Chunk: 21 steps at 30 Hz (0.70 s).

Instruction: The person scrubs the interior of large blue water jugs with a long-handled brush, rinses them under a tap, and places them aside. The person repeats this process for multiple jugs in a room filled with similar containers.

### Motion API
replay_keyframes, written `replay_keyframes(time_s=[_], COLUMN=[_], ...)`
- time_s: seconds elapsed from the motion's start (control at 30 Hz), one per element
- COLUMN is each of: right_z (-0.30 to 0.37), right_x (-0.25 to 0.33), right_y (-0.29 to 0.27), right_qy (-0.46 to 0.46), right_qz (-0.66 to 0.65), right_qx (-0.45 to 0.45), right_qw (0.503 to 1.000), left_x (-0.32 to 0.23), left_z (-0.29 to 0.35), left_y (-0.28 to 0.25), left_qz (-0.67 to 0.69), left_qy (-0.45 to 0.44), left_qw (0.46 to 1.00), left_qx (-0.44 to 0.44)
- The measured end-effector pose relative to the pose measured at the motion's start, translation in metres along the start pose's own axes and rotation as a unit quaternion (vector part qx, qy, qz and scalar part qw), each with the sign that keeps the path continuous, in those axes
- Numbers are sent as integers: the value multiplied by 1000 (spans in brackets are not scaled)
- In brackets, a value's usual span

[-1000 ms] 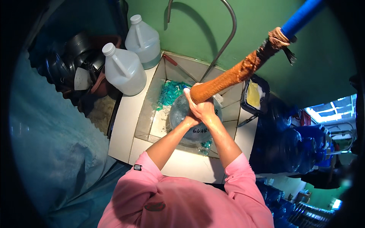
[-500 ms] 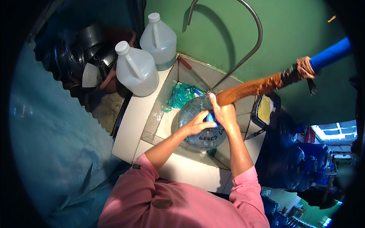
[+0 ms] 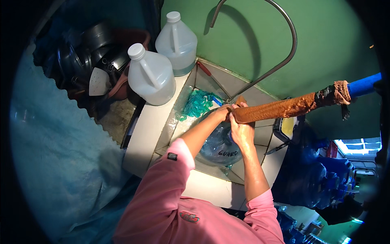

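Your left arm stretches farther across than your right; your left hand meets your right hand at the brown-wrapped pole's near end, over the clear bottle in the tiled basin. I cannot tell whether your fingers are clamped. The rear jug is part-filled; bare desk edges the basin's left.
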State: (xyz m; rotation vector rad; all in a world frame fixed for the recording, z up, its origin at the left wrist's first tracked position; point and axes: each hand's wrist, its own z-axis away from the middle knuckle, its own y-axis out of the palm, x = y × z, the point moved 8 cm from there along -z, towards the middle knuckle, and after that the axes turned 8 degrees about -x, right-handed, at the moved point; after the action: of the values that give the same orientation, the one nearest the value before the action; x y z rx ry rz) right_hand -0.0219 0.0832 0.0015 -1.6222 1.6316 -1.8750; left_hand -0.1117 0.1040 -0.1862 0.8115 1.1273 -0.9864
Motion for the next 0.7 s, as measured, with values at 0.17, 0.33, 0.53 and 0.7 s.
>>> replay_keyframes(time_s=[0.17,0.33,0.53,0.7], right_z=[7,5,11,49], right_x=[2,6,43,47], right_y=[3,11,28,20], right_qy=[-32,-84,-158,-55], right_qz=[13,-60,-99,-151], right_qx=[-35,7,122,233], right_qw=[999,995,975,959], left_x=[20,72,107,123], left_z=[22,136,162,153], left_y=[-49,-73,-60,-75], left_qz=[-284,84,358,355], left_qy=[8,-112,-101,-94], left_qw=[958,962,883,886], left_qx=[-48,-234,-288,-282])
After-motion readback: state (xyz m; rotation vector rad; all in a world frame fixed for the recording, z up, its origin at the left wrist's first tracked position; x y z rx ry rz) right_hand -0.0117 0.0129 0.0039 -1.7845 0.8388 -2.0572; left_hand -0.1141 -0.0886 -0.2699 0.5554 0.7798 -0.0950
